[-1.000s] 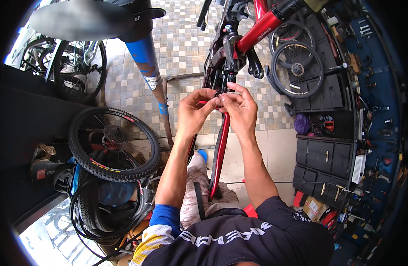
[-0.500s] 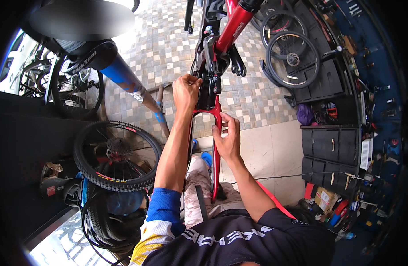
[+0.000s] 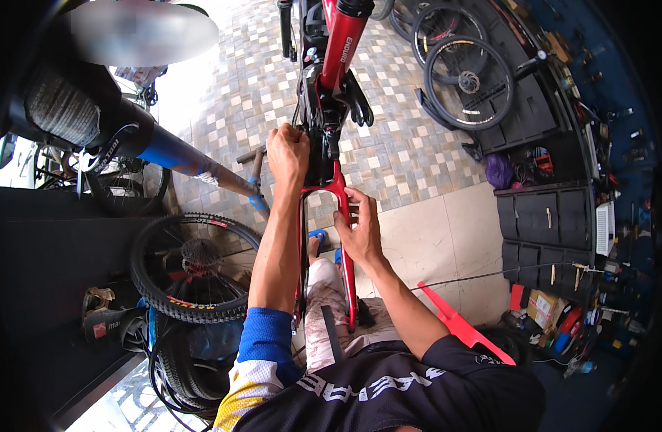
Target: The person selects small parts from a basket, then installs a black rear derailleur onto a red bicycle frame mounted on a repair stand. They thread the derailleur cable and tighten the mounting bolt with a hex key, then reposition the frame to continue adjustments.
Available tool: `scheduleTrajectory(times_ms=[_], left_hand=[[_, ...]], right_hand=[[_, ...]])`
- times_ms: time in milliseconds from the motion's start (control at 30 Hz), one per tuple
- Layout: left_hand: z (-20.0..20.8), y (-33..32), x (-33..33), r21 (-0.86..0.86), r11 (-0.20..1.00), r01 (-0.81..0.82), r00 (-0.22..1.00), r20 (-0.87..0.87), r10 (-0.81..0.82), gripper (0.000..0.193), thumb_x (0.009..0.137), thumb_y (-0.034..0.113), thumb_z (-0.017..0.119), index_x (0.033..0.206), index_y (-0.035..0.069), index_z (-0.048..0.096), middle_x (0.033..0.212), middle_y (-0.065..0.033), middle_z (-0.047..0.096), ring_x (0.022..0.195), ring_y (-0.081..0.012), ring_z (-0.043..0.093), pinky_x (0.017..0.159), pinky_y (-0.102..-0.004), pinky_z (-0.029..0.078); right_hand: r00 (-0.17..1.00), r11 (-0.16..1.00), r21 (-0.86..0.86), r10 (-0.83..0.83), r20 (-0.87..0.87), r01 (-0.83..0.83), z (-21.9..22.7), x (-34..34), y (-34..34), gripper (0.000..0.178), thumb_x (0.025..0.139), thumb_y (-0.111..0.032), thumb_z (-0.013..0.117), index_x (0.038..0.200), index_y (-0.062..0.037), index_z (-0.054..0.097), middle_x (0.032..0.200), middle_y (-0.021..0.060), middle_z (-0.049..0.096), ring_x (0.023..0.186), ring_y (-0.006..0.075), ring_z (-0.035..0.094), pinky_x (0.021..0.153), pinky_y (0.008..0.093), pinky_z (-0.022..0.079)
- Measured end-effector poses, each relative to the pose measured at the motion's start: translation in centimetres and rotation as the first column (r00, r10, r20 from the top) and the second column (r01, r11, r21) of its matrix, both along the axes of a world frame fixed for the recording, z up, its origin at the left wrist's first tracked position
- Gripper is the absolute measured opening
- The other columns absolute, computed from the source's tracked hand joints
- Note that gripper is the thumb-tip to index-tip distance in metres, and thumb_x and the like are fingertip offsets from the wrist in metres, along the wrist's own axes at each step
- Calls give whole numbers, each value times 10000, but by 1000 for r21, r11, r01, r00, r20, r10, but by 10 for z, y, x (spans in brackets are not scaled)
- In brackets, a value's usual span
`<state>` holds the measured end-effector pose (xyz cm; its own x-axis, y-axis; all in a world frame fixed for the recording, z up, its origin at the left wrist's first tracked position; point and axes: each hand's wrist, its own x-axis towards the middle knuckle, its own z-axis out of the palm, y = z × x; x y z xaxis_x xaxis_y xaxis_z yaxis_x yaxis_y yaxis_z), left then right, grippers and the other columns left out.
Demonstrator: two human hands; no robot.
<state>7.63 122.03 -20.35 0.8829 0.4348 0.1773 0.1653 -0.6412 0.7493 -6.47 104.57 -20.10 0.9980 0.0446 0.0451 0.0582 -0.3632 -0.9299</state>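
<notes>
A red bike frame (image 3: 343,52) runs from the top of the view down towards me, its forked rear end (image 3: 348,277) reaching my legs. My left hand (image 3: 287,157) is closed, fingertips pinched together beside the black linkage area (image 3: 323,140) at the frame's middle. Whatever the fingertips hold is hidden, perhaps a thin cable there. Lower down, my right hand (image 3: 361,229) grips the right arm of the red rear end, with thumb and fingers on either side. No wheel sits between the fork-like rear arms.
A blue and black repair stand post (image 3: 176,162) slants in from the left. Below it lies a wheel with a knobby tyre (image 3: 194,266). More wheels (image 3: 469,83) lean against black cabinets (image 3: 539,223) on the right. A red plastic fender (image 3: 460,324) lies beside my right arm.
The view has shifted, so the frame and both hands appear slightly farther left. More of the red fender shows. My hands keep nearly the same places on the frame.
</notes>
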Motion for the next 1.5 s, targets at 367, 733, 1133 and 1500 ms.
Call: scheduleTrajectory(times_ms=[367, 733, 1133, 1500], left_hand=[[-2, 0, 7, -10, 999, -35, 997, -65, 35, 242, 803, 152, 783, 875, 2, 607, 915, -195, 622, 888, -400, 610, 786, -487, 489], [11, -5, 2, 106, 994, -1, 1000, -25, 3, 203, 838, 128, 755, 922, 10, 613, 969, -189, 614, 895, -410, 627, 781, -496, 498], [18, -1, -3, 138, 990, 32, 999, -15, -30, 191, 889, 195, 708, 958, 17, 707, 971, -207, 640, 899, -412, 640, 801, -486, 504], [18, 12, -6, -206, 979, -5, 1000, 27, 11, 211, 891, 148, 716, 1044, 6, 747, 856, -177, 718, 791, -299, 717, 752, -376, 545]], right_hand=[[1000, 999, 33, -15, -18, 15, 1, 1, 0, 538, 859, -32, 677, 1363, -70, 493, 1173, 186, 528, 1085, 330, 550, 945, 430, 471], [1000, 999, 44, -25, -15, 26, -2, 3, 0, 529, 854, -36, 680, 1349, -63, 498, 1132, 181, 545, 1052, 315, 559, 926, 426, 472], [1000, 997, 74, -13, -21, 15, -5, 6, -1, 496, 862, -39, 675, 1327, -45, 503, 1128, 177, 548, 1030, 309, 566, 911, 416, 477], [999, 995, 97, -20, -27, 22, -5, 6, -2, 492, 869, -43, 679, 1330, -50, 506, 1136, 172, 553, 1018, 302, 576, 891, 404, 490]])
